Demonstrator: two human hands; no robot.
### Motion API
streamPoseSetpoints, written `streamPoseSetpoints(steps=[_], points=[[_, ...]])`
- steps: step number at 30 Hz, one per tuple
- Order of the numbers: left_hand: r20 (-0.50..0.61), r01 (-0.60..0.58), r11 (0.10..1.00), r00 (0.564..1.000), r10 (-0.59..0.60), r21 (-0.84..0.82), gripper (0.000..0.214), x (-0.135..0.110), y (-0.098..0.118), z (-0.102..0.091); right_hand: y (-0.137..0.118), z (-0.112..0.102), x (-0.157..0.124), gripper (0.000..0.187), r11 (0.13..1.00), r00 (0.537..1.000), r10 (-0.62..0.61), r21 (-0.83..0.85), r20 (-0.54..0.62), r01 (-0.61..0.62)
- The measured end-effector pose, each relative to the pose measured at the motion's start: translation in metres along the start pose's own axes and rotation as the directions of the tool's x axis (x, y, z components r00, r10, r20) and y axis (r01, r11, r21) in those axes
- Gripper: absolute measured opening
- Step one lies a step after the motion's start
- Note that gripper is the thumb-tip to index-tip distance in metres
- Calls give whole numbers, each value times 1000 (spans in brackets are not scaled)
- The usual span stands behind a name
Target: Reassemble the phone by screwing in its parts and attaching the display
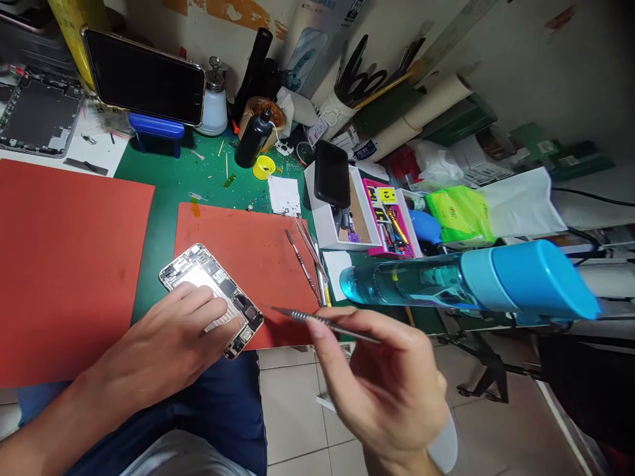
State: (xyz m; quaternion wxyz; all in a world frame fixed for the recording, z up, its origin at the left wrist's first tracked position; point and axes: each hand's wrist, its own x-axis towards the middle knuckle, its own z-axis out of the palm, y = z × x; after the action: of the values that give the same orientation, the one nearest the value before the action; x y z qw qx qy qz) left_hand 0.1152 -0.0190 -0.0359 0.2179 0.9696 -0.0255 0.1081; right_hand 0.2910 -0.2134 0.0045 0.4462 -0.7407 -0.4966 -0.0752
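We are pressing our open left hand (163,330) flat on the silver opened smartphone (213,272) on the red rubber mat (262,254), our right hand (381,377) pinching a slim steel pick (325,320) just beside it.

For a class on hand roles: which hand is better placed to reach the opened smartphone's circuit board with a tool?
Right, probably: the left hand lies on the open silver-framed smartphone, while the right hand holds a slim steel pick, its tip close by.

2 hands (153,334) (381,387); 2 red mats (69,264); 1 opened phone (211,297); 1 metal pick (322,322); 2 propped phones (143,76) (331,173).
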Motion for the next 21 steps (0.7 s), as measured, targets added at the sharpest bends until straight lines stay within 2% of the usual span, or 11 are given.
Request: streamPoseSetpoints(steps=[3,5,7,11,15,21], points=[[9,-4,1000,1000,4,11,26,1,-1,-1,10,8,-7,22,981,969,193,35,-153,-189],[22,-3,1000,1000,3,17,27,1,-1,-2,17,16,-13,20,957,940,291,37,-179,-289],[46,-2,1000,999,1,19,31,1,-2,-2,23,23,-18,14,946,934,319,-8,-163,-325],[48,3,1000,999,-4,18,34,0,-1,-3,30,34,-21,5,970,979,187,-142,-79,-197],[39,-8,1000,999,7,19,32,0,-1,-4,33,41,-19,11,969,998,68,-237,-18,-70],[67,3,1000,998,-4,23,30,-1,-1,-4,34,42,-21,13,963,999,33,-266,4,-31]])
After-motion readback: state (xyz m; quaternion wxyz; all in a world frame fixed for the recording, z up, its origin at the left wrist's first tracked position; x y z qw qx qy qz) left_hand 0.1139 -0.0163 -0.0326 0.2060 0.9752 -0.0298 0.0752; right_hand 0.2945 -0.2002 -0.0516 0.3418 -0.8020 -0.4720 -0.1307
